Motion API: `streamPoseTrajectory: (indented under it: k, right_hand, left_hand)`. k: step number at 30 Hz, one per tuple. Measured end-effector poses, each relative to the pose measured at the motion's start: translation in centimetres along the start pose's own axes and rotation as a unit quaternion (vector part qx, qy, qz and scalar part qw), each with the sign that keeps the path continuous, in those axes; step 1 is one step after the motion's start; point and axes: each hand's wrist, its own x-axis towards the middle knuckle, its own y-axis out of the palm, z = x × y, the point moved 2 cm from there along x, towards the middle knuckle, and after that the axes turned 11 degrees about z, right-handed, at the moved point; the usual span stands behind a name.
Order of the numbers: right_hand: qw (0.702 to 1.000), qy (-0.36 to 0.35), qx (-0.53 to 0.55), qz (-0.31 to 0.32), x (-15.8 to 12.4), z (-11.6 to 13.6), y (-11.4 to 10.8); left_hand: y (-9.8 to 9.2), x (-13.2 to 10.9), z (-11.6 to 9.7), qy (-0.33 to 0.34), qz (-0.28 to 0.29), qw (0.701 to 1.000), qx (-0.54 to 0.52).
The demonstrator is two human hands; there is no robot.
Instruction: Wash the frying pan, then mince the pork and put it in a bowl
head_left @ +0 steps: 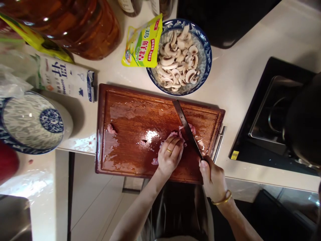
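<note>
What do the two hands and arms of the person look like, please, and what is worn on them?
The left hand has a plain-looking gold-coloured ring on one finger. At the right hand's wrist is a gold-coloured bangle. Both hands are without gloves, and no sleeves show on the visible forearms.

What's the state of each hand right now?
Left hand: curled closed, holding raw meat on the cutting board.
Right hand: closed, holding the knife.
</note>
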Motion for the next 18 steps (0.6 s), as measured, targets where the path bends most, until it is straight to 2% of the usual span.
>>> streamPoseTrajectory:
  k: [4,18]
  right_hand:
    - [0.999,0.001,-0.026,0.025,-1.6,-0.1,-0.3]
    - [0.999,0.007,-0.044,0.031,-3.3,-0.4,1.0]
  left_hand:
    - [-0.1,-0.1,0.1,-0.006,-0.016,1.0,-0.009]
    - [-0.2,0.1,0.0,0.0,-0.006,1.0,0.008]
